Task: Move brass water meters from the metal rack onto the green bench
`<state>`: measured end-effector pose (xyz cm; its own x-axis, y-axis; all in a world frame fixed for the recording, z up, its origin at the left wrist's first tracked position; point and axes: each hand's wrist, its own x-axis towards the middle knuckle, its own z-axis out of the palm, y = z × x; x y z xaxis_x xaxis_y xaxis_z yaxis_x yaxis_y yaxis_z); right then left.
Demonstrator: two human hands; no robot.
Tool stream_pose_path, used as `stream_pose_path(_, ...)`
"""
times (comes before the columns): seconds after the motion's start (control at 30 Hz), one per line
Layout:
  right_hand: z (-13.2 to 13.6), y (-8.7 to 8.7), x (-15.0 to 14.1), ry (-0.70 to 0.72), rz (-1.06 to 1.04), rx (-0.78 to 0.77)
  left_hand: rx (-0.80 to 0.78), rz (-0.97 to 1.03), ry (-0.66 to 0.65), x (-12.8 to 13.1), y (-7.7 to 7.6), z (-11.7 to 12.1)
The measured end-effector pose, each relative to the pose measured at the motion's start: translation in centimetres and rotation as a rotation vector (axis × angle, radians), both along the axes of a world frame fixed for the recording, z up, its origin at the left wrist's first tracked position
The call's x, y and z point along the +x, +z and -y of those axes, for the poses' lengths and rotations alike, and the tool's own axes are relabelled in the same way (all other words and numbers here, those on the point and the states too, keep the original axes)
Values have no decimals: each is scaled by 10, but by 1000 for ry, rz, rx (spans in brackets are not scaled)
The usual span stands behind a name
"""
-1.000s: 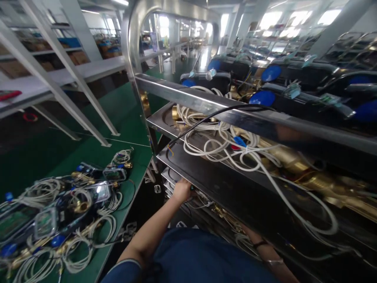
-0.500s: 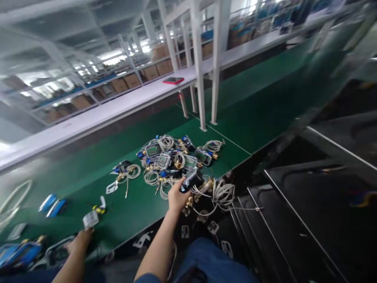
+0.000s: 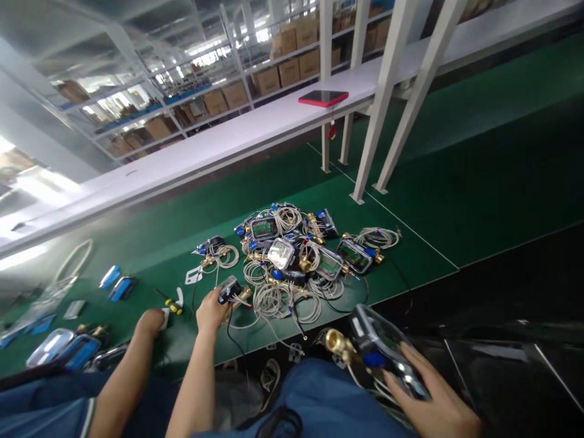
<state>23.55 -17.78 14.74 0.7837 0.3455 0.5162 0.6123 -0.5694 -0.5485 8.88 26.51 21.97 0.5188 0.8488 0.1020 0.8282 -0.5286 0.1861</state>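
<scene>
Your left hand (image 3: 210, 311) closes on a small black-cased meter unit with a brass fitting (image 3: 230, 290) at the near edge of the green conveyor belt (image 3: 456, 201), its grey cable trailing toward the heap. Your right hand (image 3: 438, 404) — low at the right, over your blue-clad lap — grips a second grey-and-black meter with a clear display window, blue cap and brass coupling (image 3: 378, 350), held off the belt with white cable hanging beneath. Just beyond your left hand lies a tangled heap of similar meters, brass fittings and coiled grey cables (image 3: 296, 255). Left of your arm, another person's hand (image 3: 149, 321) rests on the belt edge, touching a small white tag with a yellow-and-black piece (image 3: 173, 303); whether it is gripping cannot be told. Farther back, a red-edged tablet (image 3: 323, 97) lies on the long white shelf (image 3: 219, 143) — cardboard boxes line the racks behind.
</scene>
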Motion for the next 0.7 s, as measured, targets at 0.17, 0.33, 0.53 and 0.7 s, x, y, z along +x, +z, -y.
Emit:
stream_pose_path(0.17, -148, 38, 30, 509, -179, -189, -46, -85, -22, -6, -27, -49)
stream_pose_path(0.33, -274, 41, 20, 691, -329, -328, 100, -27, 17, 14, -28, -88)
stream_pose_path(0.53, -317, 29, 14, 664, -433, -335, 196, 175, -77, 54, -43, -42)
stream_pose_path(0.7, -246, 4, 43, 487, -481, -182, 176, 227, -472, 52, -102, 41)
